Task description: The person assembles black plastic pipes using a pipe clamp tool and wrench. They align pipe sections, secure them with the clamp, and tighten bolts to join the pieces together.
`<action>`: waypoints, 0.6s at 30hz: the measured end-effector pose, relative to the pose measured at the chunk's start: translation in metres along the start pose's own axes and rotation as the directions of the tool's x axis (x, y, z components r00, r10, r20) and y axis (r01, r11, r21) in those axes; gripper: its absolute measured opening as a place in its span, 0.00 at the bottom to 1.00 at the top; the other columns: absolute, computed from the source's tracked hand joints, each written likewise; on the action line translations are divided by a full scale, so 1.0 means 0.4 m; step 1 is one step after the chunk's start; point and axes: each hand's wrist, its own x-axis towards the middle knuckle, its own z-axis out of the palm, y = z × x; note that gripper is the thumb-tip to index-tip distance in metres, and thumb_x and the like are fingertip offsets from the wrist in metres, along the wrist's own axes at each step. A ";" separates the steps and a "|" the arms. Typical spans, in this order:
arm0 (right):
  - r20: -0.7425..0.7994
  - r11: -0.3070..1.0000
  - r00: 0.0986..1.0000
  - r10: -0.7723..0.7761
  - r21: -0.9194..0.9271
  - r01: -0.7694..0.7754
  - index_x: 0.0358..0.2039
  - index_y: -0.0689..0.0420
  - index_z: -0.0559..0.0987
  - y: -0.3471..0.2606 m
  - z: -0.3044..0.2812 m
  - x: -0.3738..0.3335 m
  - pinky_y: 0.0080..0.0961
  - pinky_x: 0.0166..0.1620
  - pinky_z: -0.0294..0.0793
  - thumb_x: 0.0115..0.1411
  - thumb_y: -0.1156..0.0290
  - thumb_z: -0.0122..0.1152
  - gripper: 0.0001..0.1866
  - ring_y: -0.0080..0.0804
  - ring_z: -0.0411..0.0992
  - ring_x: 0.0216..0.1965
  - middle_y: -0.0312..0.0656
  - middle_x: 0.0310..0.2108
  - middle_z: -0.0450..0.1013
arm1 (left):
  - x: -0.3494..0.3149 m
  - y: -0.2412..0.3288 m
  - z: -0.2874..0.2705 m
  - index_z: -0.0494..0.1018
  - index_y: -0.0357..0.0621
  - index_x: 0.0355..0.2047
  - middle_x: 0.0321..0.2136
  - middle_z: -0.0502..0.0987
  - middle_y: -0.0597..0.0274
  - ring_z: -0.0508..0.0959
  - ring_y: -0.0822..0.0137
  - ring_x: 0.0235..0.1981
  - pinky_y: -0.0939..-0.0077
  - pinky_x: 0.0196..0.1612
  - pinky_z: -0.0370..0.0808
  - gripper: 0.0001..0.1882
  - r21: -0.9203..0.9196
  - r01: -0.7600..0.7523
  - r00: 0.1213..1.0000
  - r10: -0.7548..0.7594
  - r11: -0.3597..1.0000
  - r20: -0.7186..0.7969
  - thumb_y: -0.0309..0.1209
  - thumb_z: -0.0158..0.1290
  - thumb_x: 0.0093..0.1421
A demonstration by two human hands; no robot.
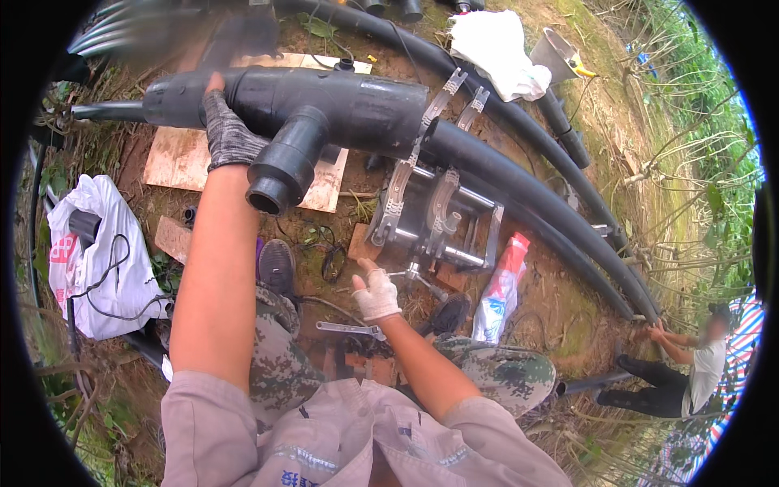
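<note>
The view comes from the left one of two fisheye cameras worn side by side on the head. It looks steeply down and forward over the wearer's shirt front, which is close below the lens; the black tee pipe lies farther ahead, still near. Its wide round field takes in the ground past its right edge to green foliage.
</note>
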 end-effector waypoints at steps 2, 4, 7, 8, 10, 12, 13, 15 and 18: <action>0.195 0.964 0.956 0.218 -0.192 -0.181 0.62 0.56 0.72 0.062 0.020 0.012 0.42 0.64 0.68 0.63 0.57 0.60 0.29 0.55 0.69 0.61 0.55 0.62 0.70 | 0.001 0.000 -0.002 0.71 0.49 0.58 0.54 0.75 0.51 0.75 0.47 0.52 0.43 0.58 0.72 0.43 -0.009 -0.027 0.999 0.027 1.000 -0.031 0.66 0.59 0.52; 0.376 0.780 0.726 0.576 -0.517 -0.351 0.64 0.57 0.70 0.046 -0.071 0.030 0.42 0.64 0.68 0.62 0.49 0.58 0.36 0.51 0.69 0.63 0.58 0.64 0.67 | 0.002 0.006 -0.015 0.71 0.49 0.58 0.54 0.75 0.52 0.75 0.47 0.52 0.44 0.58 0.72 0.43 -0.023 -0.043 0.998 0.041 0.999 -0.057 0.65 0.60 0.51; 0.043 0.591 0.784 0.619 -0.683 -0.429 0.67 0.52 0.67 0.192 -0.148 -0.043 0.53 0.73 0.47 0.61 0.46 0.60 0.39 0.42 0.57 0.72 0.46 0.71 0.60 | 0.027 0.015 -0.018 0.70 0.49 0.59 0.54 0.74 0.52 0.75 0.48 0.51 0.44 0.58 0.72 0.44 -0.035 -0.047 0.998 0.045 0.998 -0.033 0.65 0.61 0.51; 0.043 0.604 0.797 0.603 -0.677 -0.420 0.70 0.50 0.64 0.185 -0.182 -0.049 0.60 0.73 0.33 0.62 0.44 0.58 0.40 0.37 0.48 0.76 0.43 0.74 0.55 | 0.032 0.011 -0.022 0.70 0.49 0.59 0.54 0.74 0.52 0.75 0.48 0.52 0.44 0.58 0.72 0.44 -0.036 -0.047 0.998 0.046 0.998 -0.035 0.65 0.61 0.51; 0.121 0.550 0.774 0.621 -0.772 -0.320 0.67 0.47 0.69 0.139 -0.213 -0.068 0.56 0.73 0.42 0.63 0.46 0.56 0.35 0.39 0.56 0.73 0.43 0.71 0.61 | 0.036 0.010 -0.027 0.70 0.48 0.59 0.54 0.74 0.51 0.75 0.47 0.51 0.44 0.58 0.72 0.44 -0.053 -0.031 0.998 0.028 0.998 -0.054 0.65 0.62 0.51; 0.392 0.624 0.510 0.765 -0.648 -0.437 0.59 0.51 0.77 0.027 -0.272 -0.036 0.48 0.69 0.57 0.62 0.48 0.56 0.29 0.44 0.68 0.65 0.50 0.61 0.73 | 0.036 0.005 -0.022 0.71 0.48 0.58 0.54 0.74 0.51 0.75 0.47 0.51 0.44 0.59 0.72 0.43 -0.057 -0.014 0.999 0.011 0.998 -0.051 0.64 0.62 0.51; 0.330 0.710 0.642 0.692 -0.475 -0.520 0.50 0.54 0.83 0.067 -0.245 -0.048 0.42 0.61 0.70 0.61 0.51 0.56 0.24 0.51 0.75 0.56 0.56 0.49 0.79 | 0.027 -0.002 -0.021 0.71 0.48 0.58 0.54 0.75 0.51 0.76 0.47 0.51 0.43 0.58 0.73 0.43 -0.023 -0.029 0.999 0.028 0.999 -0.040 0.64 0.62 0.50; -0.110 0.756 0.772 0.626 -0.159 -0.635 0.47 0.56 0.82 -0.003 -0.301 -0.034 0.41 0.55 0.74 0.62 0.57 0.59 0.19 0.54 0.77 0.49 0.58 0.44 0.79 | 0.038 0.003 -0.032 0.71 0.48 0.58 0.54 0.75 0.51 0.76 0.47 0.51 0.43 0.58 0.73 0.43 -0.019 -0.029 0.998 0.028 0.999 -0.048 0.64 0.62 0.50; -0.533 0.835 0.650 0.542 0.249 -0.491 0.53 0.59 0.77 0.103 -0.390 0.048 0.40 0.53 0.75 0.61 0.62 0.66 0.22 0.54 0.77 0.48 0.57 0.45 0.78 | 0.031 -0.018 -0.017 0.72 0.48 0.58 0.53 0.75 0.51 0.76 0.47 0.50 0.43 0.57 0.73 0.43 -0.010 0.020 0.999 -0.020 1.000 -0.029 0.64 0.62 0.50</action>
